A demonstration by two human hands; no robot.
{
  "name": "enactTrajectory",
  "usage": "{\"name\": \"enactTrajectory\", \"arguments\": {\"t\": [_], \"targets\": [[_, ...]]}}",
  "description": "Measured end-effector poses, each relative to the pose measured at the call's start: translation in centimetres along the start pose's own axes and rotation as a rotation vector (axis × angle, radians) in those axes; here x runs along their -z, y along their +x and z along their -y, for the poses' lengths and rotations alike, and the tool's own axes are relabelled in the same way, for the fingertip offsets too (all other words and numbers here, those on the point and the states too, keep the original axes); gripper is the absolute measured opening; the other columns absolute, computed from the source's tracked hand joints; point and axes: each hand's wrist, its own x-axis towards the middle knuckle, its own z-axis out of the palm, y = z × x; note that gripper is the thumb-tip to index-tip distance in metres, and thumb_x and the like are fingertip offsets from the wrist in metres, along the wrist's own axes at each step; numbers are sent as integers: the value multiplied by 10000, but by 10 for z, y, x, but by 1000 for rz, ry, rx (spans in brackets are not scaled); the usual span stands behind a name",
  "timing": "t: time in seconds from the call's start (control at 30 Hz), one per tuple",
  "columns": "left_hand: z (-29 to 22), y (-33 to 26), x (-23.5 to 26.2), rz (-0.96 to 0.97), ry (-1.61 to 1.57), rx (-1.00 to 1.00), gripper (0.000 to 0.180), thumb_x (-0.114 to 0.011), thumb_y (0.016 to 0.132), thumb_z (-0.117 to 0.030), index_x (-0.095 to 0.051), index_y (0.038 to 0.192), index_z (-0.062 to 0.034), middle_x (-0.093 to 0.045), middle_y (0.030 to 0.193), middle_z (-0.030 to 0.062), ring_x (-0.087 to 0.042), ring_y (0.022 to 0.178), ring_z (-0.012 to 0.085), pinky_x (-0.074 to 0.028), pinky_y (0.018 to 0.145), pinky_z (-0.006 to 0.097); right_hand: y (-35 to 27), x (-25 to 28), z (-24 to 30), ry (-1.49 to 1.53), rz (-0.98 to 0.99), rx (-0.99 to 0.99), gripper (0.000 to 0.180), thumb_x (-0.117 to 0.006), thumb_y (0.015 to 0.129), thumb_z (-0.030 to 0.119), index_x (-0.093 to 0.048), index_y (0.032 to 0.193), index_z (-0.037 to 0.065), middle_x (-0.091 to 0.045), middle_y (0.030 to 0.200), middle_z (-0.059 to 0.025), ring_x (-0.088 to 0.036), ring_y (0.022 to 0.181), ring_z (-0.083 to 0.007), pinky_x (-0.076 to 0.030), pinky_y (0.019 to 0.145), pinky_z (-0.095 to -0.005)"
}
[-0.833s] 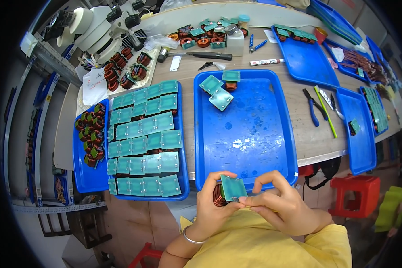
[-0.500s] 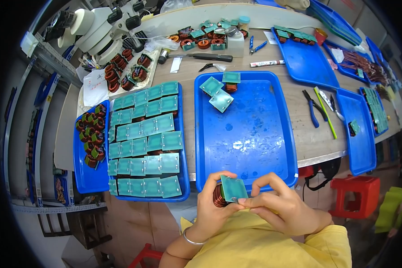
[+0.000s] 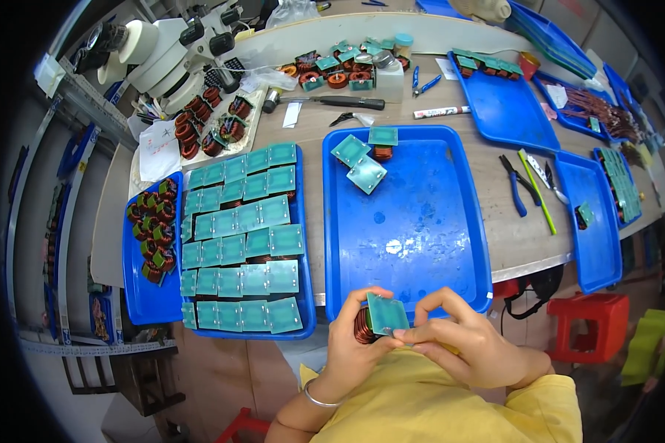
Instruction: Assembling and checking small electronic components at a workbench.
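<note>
Close to my body, my left hand [image 3: 349, 345] is closed around a copper-wound coil [image 3: 363, 325] with a green circuit board [image 3: 389, 316] on it. The board's flat face is turned up and tilted. My right hand [image 3: 465, 341] pinches at the board's near right corner, thumb and forefinger together; what lies between the fingertips is too small to make out. Just beyond my hands is a large blue tray [image 3: 406, 244] with several board-topped coils [image 3: 366, 176] grouped at its far left.
Left stands a blue tray of green boards in rows [image 3: 247, 242], beside a smaller tray of bare coils [image 3: 154, 229]. A microscope [image 3: 162, 52] stands far left. Pliers [image 3: 519, 184] and a green stick [image 3: 538, 192] lie right of the large tray, before a narrow blue tray [image 3: 595, 244]. A red stool [image 3: 587, 325] stands lower right.
The view has shifted slightly, so the trays sit a little lower in the picture. Both hands keep nearly the same hold on the coil and board.
</note>
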Motion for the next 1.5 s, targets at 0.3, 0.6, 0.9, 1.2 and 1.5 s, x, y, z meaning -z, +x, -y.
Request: {"name": "enactTrajectory", "arguments": {"t": [0.3, 0.6, 0.9, 1.2, 1.5], "targets": [[2, 1, -1, 12, -65, 2, 549, -758, 675, -229, -446, 1075, -19, -533, 869, 22, -504, 777, 58, -434, 682, 199, -1, 0, 0, -3, -3, -37, 300, -615, 723, -41, -620, 1004, 63, -453, 918, -114, -538, 675, -155, -450, 587, -265], [3, 1, 1, -18, 87, -8, 560, -760, 668, -230, -442, 1078, -19, -542, 883, 32, -514, 785, 63, -440, 687, 202, -5, -5, -1, -125, -28, -48, 322, -623, 713, -44, -618, 1018, 60, -456, 918, -114, -533, 679, -157, -451, 588, -259], [3, 2, 1, -59, 145, -55, 567, -763, 661, -252, -448, 1073, -20, -558, 826, 29, -523, 748, 62, -447, 654, 201, -5, -7, -2, -92, -29, -49, 312, -611, 723, -52, -616, 1018, 52, -446, 921, -111, -534, 726, -163, -455, 581, -249], [-1, 2, 1, -52, 144, -21, 573, -770, 655, -255, -451, 1076, -32, -548, 831, 29, -516, 753, 62, -444, 663, 204, 4, -6, -14, 32, -34, 42, 259, -583, 745, -51, -621, 986, 37, -446, 916, -114, -542, 674, -130, -453, 584, -247], [1, 4, -2, 326, -628, 365, 858, -663, 543, -644, -354, 1086, -57, -588, 718, 193, -398, 450, 64, -307, 391, 156, -1, 5, -28, 371, -201, -71, 244, -481, 780, -80, -520, 1014, -27, -406, 1015, -104, -407, 536, -43, -347, 473, -185]]}}
